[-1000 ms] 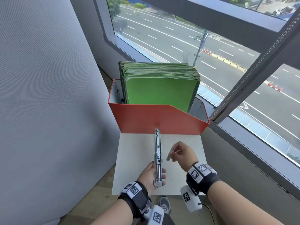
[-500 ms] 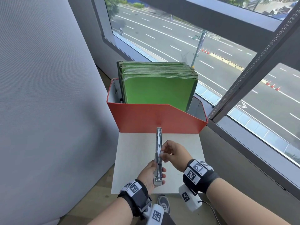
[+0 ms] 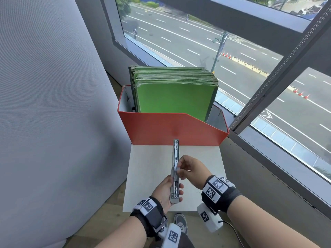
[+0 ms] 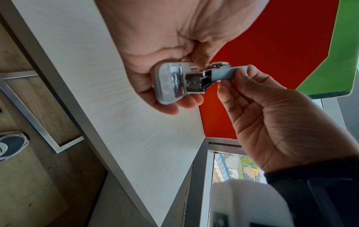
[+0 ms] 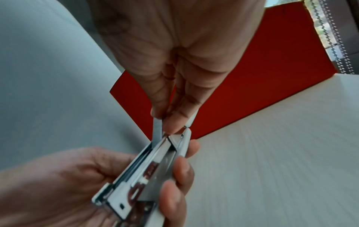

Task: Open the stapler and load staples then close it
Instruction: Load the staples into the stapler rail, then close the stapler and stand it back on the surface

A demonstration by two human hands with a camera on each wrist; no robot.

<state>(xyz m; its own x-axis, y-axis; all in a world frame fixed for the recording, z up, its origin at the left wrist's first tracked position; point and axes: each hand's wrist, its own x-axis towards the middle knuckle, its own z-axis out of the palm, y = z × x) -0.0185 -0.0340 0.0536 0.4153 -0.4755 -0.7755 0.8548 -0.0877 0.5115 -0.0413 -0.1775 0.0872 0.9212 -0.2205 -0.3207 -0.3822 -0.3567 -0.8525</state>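
Observation:
The grey and metal stapler is swung fully open in a straight line above the white table. My left hand grips its near half, fingers curled round the body. My right hand pinches a grey strip of staples between thumb and fingertips and holds one end in the open metal channel. In the right wrist view the staple strip stands at the channel's far end, partly hidden by my fingertips.
An orange file box full of green folders stands at the table's far edge. A grey curved partition is on the left, a large window on the right. A shoe shows on the wooden floor below.
My right hand moved left from beside the stapler, bringing the staple strip onto the open channel. The left hand kept the stapler still.

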